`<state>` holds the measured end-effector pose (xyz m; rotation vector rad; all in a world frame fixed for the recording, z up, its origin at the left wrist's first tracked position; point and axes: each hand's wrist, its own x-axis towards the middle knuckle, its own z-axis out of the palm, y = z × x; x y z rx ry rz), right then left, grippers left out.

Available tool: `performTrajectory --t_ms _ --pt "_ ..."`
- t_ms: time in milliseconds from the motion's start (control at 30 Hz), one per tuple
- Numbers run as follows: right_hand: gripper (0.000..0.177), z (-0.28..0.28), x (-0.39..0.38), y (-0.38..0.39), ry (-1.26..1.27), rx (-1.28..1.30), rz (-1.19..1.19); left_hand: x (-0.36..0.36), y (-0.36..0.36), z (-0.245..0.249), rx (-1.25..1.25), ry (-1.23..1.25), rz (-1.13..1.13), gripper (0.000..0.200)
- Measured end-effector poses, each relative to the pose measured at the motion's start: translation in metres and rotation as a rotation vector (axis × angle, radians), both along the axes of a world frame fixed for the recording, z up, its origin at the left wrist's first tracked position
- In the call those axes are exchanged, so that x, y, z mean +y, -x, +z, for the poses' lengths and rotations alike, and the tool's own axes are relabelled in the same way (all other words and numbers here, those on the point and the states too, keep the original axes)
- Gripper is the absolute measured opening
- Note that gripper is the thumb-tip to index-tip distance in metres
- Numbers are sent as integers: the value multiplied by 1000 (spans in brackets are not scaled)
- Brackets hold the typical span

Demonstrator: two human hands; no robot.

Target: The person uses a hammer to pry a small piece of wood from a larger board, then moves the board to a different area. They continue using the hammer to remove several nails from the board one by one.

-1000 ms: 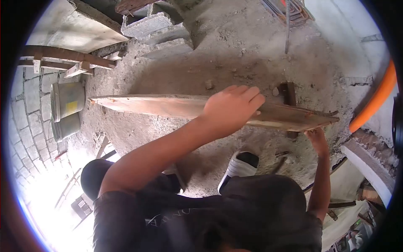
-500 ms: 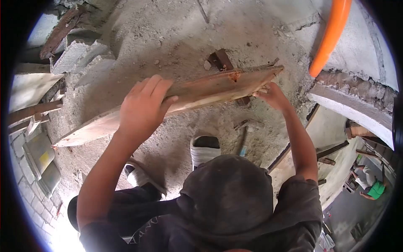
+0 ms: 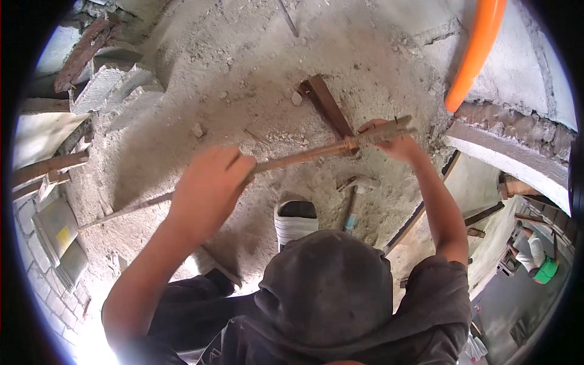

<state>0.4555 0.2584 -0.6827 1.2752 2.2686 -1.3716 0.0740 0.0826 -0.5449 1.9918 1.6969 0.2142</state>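
Note:
A long, thin wooden board [image 3: 304, 156] is seen nearly edge-on, slanting from lower left to upper right above the dusty ground. My left hand [image 3: 210, 182] grips it left of its middle, with the fingers wrapped over the edge. Near the board's right end my right hand [image 3: 392, 143] is closed round it. Beneath the board a short brown piece of wood [image 3: 326, 106] lies on the ground. A hammer [image 3: 353, 201] rests on the ground below the board, beside my sandalled foot [image 3: 295, 222].
An orange pipe [image 3: 477, 52] hangs at the upper right, above a concrete ledge [image 3: 511, 158]. Broken blocks [image 3: 115, 85] and timber lie at the left. A metal rod [image 3: 288, 18] is at the top. Another person [image 3: 538, 258] in green is at the far right.
The board has turned from showing its broad face to nearly edge-on, and its right part is lower. More of the brown wood beneath shows. The other person has bent over.

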Motion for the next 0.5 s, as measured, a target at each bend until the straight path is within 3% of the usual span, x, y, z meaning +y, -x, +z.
performTrajectory --t_ms 33,167,233,333,500 --pt "35 -5 -1 -3 45 141 8 -3 -2 2 16 -13 -42 27" --pt "36 2 6 -3 -8 209 -134 -21 -9 17 18 -137 -121 35" --pt "39 15 26 2 -277 444 50 -33 -19 21 7 -256 -167 44" --pt "44 29 34 21 -440 369 56 -44 -42 9 28 -297 -174 34" --pt "42 5 47 25 -508 345 110 -56 -58 -25 17 -262 -159 34"
